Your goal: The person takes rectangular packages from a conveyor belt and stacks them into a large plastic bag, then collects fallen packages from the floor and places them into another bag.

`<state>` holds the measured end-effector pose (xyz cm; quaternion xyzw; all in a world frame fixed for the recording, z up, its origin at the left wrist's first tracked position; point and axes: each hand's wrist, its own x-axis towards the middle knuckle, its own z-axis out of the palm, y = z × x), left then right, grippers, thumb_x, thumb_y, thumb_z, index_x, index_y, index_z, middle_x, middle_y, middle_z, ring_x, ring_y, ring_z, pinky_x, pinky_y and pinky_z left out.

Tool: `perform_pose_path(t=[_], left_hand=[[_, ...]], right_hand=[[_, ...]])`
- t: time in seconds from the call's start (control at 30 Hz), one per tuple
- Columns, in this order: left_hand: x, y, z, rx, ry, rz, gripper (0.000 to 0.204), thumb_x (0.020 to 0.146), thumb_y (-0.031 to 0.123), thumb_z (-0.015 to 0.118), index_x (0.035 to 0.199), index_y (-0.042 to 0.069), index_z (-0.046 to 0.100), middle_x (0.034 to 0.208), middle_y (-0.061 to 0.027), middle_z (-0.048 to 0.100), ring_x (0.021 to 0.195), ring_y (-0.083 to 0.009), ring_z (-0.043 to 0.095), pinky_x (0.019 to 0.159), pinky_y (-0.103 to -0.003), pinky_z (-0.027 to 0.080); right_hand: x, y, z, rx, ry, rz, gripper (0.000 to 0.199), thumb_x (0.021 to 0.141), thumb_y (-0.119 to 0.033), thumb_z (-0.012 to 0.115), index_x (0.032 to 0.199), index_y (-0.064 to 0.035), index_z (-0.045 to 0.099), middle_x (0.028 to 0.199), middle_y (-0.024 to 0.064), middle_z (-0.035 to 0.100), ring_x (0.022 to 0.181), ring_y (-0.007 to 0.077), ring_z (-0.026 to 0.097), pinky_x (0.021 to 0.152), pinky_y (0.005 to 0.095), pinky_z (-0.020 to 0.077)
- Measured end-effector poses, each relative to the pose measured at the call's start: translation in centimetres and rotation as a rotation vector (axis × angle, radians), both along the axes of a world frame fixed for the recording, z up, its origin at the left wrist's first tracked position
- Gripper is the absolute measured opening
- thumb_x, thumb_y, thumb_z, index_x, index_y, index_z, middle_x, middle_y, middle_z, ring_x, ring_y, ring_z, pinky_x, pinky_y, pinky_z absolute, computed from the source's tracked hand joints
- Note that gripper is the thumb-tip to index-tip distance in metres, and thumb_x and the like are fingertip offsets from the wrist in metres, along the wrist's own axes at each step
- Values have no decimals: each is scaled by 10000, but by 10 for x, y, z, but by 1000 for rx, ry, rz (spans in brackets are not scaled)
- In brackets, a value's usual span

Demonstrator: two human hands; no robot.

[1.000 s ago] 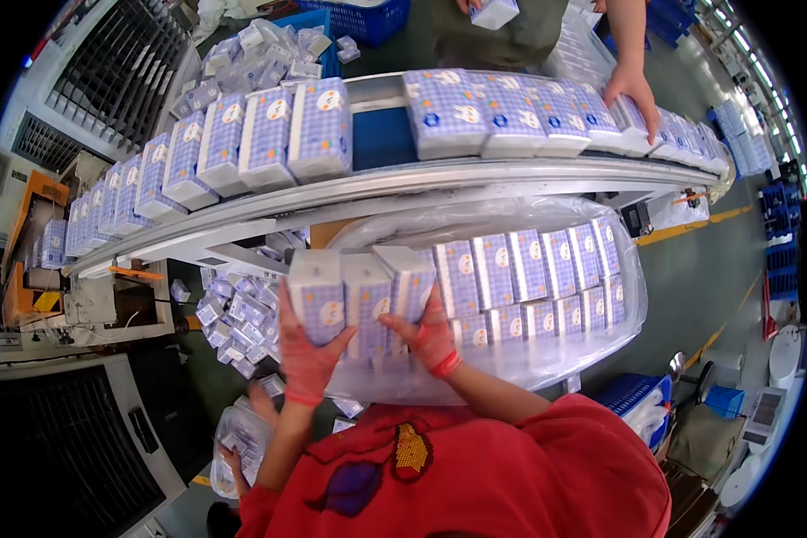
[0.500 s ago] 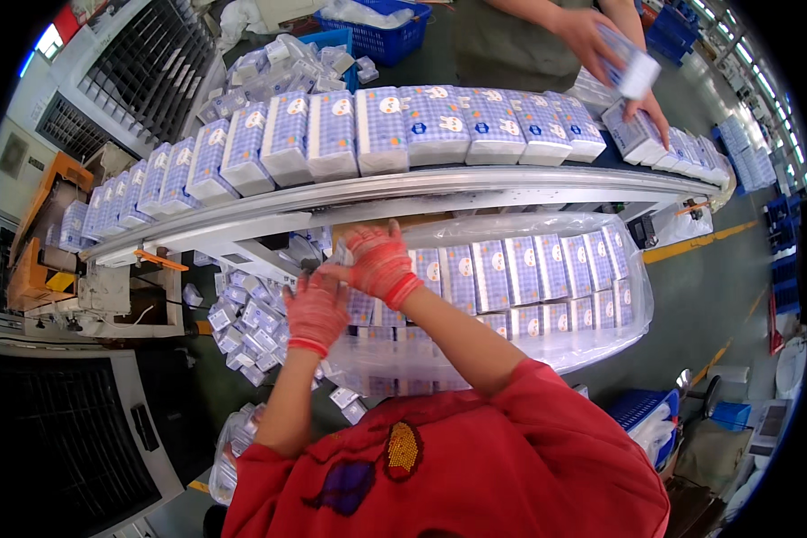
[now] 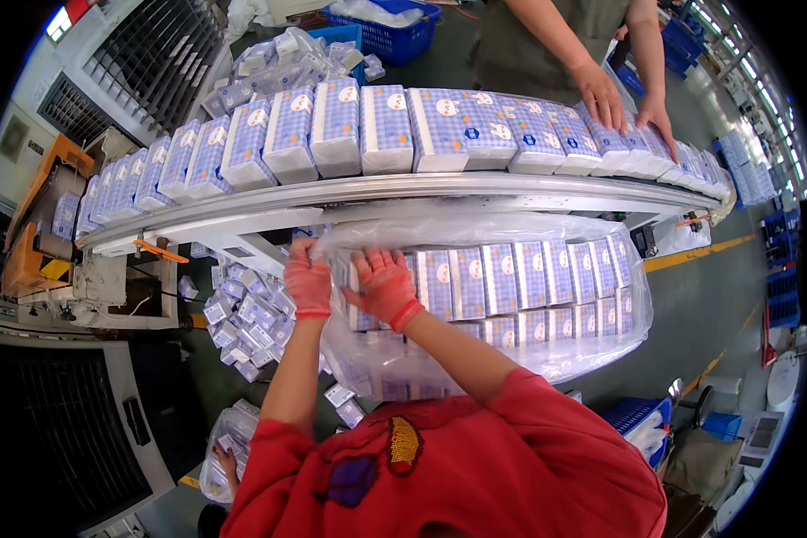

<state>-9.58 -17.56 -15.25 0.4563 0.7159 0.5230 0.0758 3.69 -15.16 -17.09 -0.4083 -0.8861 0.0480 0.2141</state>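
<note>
Both hands in red gloves are down on the clear plastic bag (image 3: 511, 359) — left hand (image 3: 308, 282) pinching its film edge, right hand (image 3: 384, 285) spread flat on the blue-checked tissue packs (image 3: 502, 278) stacked inside; above them more packs line the conveyor (image 3: 403, 193) — a co-worker's hands (image 3: 623, 103) rest there

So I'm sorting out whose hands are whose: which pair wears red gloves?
The pair at the clear plastic bag of tissue packs: left hand and right hand, both in red gloves. The bare hand on the conveyor above is another person's.
</note>
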Motion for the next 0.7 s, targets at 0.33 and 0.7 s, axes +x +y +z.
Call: perform_pose_path(t=[0.33,0.7], left_hand=[[-13,-70,-69,-539,0,-311,349,707,277,546,984,67,528,896,-168,540,856,-317,507,759,-362,399],[-32,-69,49,-440,-520,-241,135,683,55,496,797,6,549,620,-27,523,527,-95,482,469,-206,375]], right_hand=[[12,10,8,-383,-217,137,462,742,-428,451,1075,-108,471,1068,145,471,991,306,435,846,502,276],[210,55,19,-1037,568,111,420,777,-295,448,1098,-25,431,1024,138,482,946,194,460,790,340,367]])
